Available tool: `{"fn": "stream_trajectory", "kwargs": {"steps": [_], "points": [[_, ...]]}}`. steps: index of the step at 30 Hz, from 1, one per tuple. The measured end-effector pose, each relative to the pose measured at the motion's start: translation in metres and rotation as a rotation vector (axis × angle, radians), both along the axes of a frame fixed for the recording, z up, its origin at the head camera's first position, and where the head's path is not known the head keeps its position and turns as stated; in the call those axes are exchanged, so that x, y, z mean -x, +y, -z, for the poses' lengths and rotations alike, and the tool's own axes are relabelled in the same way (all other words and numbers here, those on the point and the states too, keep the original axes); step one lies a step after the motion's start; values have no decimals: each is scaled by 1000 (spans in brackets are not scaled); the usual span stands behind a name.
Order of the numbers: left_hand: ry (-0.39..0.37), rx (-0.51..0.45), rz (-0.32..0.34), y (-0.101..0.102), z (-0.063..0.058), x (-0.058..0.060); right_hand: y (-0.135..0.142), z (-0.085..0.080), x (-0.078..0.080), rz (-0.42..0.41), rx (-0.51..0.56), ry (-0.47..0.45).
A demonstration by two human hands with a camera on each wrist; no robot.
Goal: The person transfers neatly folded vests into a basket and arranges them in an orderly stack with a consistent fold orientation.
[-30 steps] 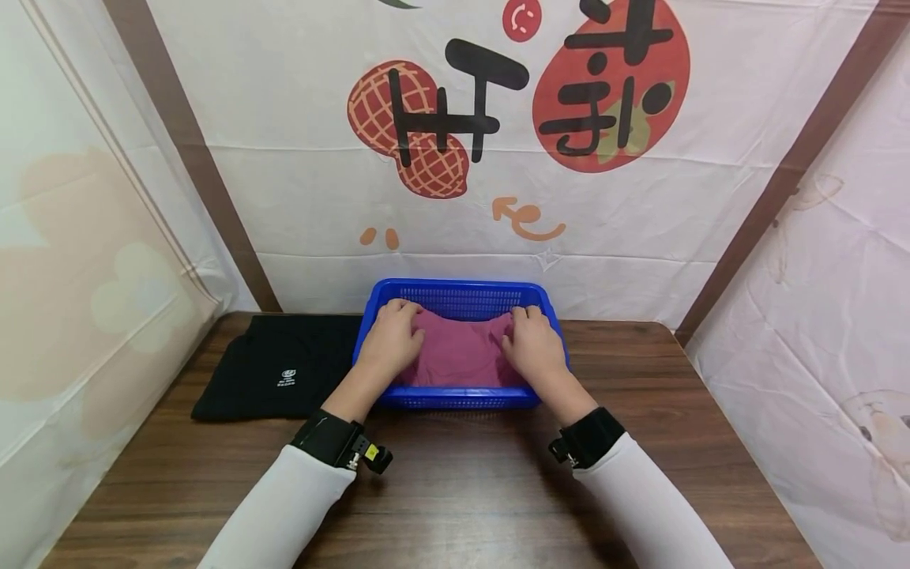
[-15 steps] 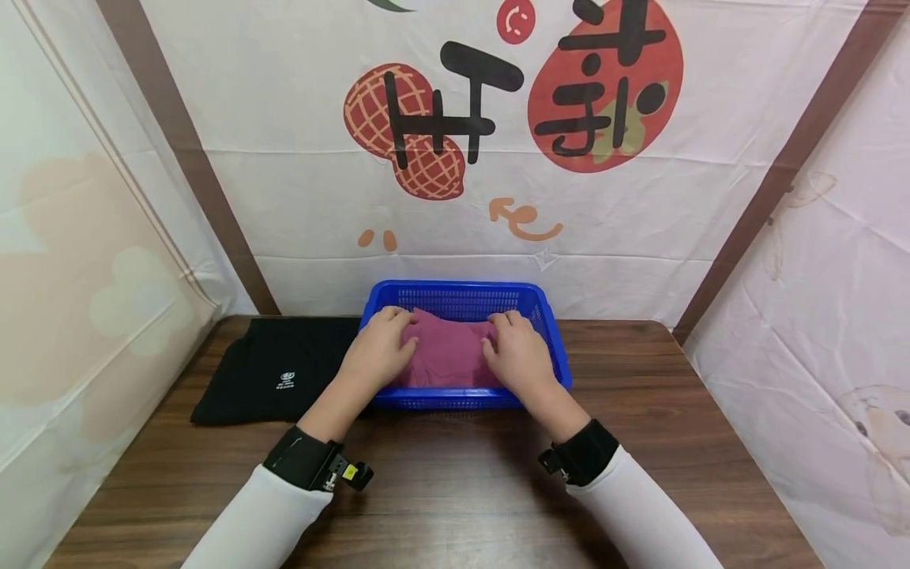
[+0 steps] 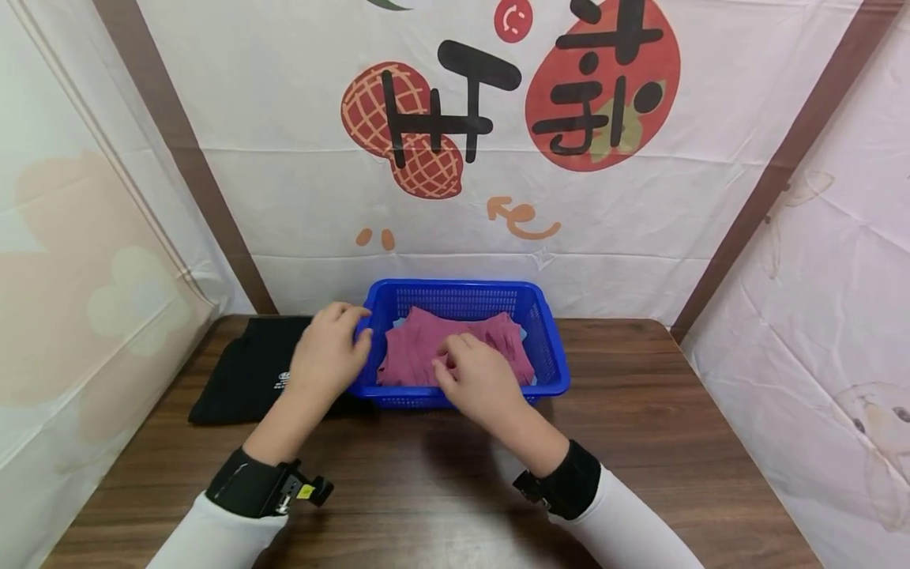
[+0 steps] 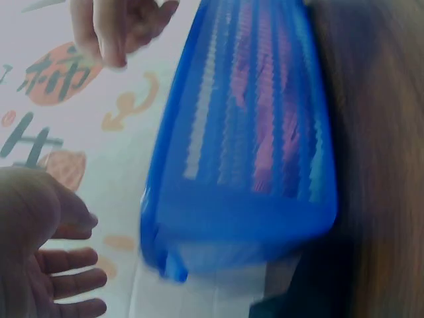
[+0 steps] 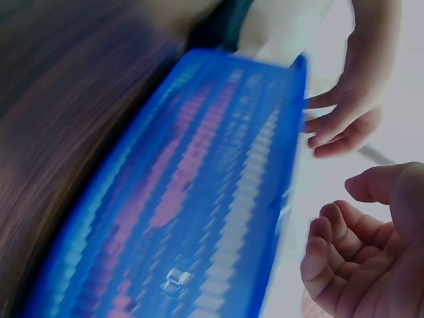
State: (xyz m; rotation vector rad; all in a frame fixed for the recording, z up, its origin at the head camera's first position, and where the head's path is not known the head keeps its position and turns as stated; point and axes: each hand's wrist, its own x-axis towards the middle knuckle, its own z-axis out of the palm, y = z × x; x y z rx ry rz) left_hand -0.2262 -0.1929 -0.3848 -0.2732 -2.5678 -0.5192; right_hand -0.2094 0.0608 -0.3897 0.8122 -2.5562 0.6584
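A blue plastic basket (image 3: 554,348) stands at the back of the table with a folded pink garment (image 3: 426,340) inside. Bits of light blue cloth (image 3: 524,334) peek out under the pink one. My left hand (image 3: 329,354) is raised over the basket's left side and the black garment, fingers loosely bent and holding nothing. The right hand (image 3: 478,375) hovers over the front of the basket, overlapping the pink garment in the head view; its fingers are relaxed and empty. In the right wrist view the right hand (image 5: 364,255) is above the basket's rim.
A folded black garment (image 3: 242,379) with a small white print lies left of the basket, partly hidden by the left arm. The wooden table (image 3: 640,442) meets a printed cloth wall (image 3: 298,197) behind, with more cloth at both sides.
Both hands have come off the pink garment, which now lies in the basket. The left hand has moved left and back past the rim; the right has moved left and toward the front.
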Motion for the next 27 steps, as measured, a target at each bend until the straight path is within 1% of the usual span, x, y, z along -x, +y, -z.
{"fn": "stream_trajectory", "kwargs": {"steps": [3, 5, 7, 10, 12, 15, 18, 21, 23, 27], "points": [[-37, -28, -89, -24, -3, -1, -12, -5, -15, -77, -8, -11], [-99, -20, -139, -44, -3, -2, -21, -6, -24, -126, -34, -21], [-173, 9, -169, -67, -1, -2, -30, -6, -32, -170, -68, -30], [-321, 69, -199, -101, 5, -1, -44, -4, -42, -223, -127, -54], [-418, 91, -208, -119, 10, 0, -52, -1, -47, -242, -174, -71], [-540, 107, -213, -140, 19, 0, -64, 6, -52, -269, -253, -105], [-634, 115, -193, -155, 28, 1, -75, 14, -54, -316, -327, -122], [-726, 125, -154, -164, 36, 3, -83, 23, -54, -373, -388, -132], [-771, 129, -134, -169, 42, 5, -88, 28, -53, -401, -421, -129], [-809, 144, -127, -176, 48, 7, -100, 39, -52, -418, -477, -84]]}}
